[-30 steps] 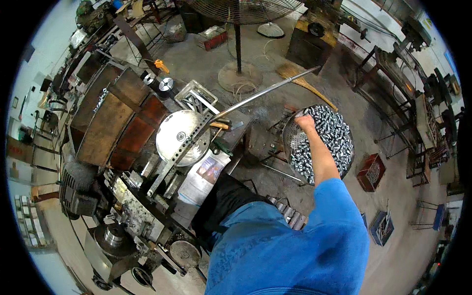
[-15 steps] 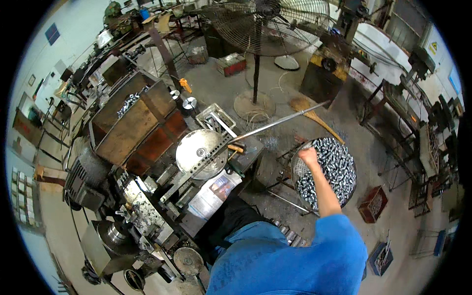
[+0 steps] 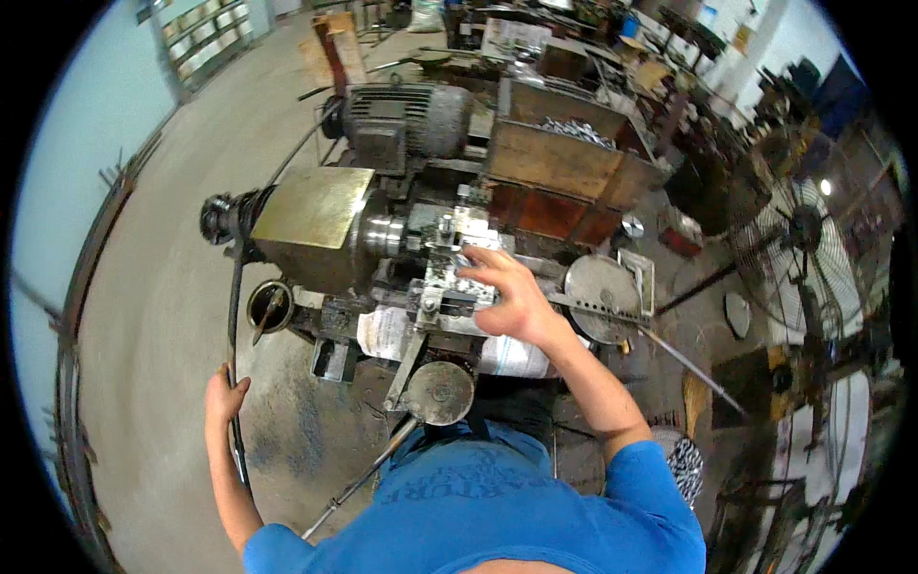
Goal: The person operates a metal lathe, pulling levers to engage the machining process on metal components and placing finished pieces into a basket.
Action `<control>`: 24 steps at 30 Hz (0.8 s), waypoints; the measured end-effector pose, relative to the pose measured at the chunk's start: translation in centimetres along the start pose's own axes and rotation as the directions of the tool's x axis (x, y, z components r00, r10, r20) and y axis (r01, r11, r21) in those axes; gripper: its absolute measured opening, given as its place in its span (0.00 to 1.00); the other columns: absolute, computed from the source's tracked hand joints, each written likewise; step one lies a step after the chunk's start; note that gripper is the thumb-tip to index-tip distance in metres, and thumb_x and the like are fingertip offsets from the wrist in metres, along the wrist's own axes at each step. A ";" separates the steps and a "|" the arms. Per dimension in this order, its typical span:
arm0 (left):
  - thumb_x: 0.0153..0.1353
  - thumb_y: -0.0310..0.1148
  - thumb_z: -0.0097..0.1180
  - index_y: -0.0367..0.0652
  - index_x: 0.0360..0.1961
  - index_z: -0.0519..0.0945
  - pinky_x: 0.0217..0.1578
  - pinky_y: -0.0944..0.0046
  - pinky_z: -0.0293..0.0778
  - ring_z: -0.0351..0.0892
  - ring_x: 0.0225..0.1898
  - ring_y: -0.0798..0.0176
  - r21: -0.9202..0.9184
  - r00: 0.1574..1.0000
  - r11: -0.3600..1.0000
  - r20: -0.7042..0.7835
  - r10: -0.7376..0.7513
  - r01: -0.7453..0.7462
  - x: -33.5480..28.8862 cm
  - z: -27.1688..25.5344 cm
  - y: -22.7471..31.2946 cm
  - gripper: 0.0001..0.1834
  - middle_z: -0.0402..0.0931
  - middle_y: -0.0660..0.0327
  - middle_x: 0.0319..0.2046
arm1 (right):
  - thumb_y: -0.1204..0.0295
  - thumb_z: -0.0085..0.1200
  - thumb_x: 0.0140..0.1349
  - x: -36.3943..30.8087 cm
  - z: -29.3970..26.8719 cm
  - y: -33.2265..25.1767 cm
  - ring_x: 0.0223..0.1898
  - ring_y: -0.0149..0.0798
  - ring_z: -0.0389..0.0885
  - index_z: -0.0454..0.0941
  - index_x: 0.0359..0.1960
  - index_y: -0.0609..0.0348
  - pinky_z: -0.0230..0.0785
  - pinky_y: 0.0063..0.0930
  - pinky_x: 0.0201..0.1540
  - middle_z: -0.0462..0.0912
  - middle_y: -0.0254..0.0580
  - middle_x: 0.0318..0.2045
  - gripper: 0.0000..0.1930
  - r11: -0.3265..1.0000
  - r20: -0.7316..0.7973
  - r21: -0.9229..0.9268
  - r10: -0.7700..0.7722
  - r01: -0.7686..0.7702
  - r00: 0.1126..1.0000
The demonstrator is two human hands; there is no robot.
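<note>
My left hand (image 3: 226, 397) is closed round a long black rod (image 3: 235, 320) that runs down from the left end of a lathe-like machine. My right hand (image 3: 512, 297) is above the machine's slide (image 3: 449, 277), its fingers spread and curved, with nothing visible in them. Whether its fingertips touch the slide is unclear. Left of those fingers is a shiny round metal spindle (image 3: 384, 234) beside a housing with a yellowish metal cover (image 3: 316, 206). A round metal disc (image 3: 440, 392) sits in front of the slide, close to my body.
Behind the machine stand a ribbed motor (image 3: 406, 120) and a rusty metal bin (image 3: 550, 153) holding metal parts. To the right are a large round plate (image 3: 602, 287), a perforated bar (image 3: 612, 311) and a pedestal fan (image 3: 803, 225). A basket of small metal parts (image 3: 685, 469) is at lower right.
My view has turned left, from the basket to the machine. My right hand has moved from the basket to above the slide. My left hand has come into view on the black rod.
</note>
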State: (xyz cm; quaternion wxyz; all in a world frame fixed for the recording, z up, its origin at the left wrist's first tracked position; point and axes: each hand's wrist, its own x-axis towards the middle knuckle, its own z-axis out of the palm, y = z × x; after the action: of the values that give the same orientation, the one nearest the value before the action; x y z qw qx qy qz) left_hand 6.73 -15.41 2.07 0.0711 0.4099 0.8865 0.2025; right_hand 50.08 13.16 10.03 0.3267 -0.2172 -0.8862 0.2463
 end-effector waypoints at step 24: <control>0.42 0.32 0.53 0.41 0.26 0.79 0.31 0.53 0.74 0.78 0.29 0.47 0.444 0.955 0.846 -0.105 -0.279 0.296 -0.6 -3.0 -5.3 0.09 0.77 0.49 0.24 | 0.69 0.50 0.33 13.3 9.4 0.1 0.46 0.65 0.72 0.74 0.17 0.62 0.66 0.41 0.50 0.61 0.67 0.57 0.09 0.914 0.232 -0.330 0.322 -0.237 0.918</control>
State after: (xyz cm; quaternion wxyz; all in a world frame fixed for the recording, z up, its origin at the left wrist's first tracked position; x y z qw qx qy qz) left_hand 2.52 -19.88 2.55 -0.0133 0.2741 0.9615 -0.0161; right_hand 34.48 17.76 10.01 0.1220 -0.3520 -0.9096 0.1841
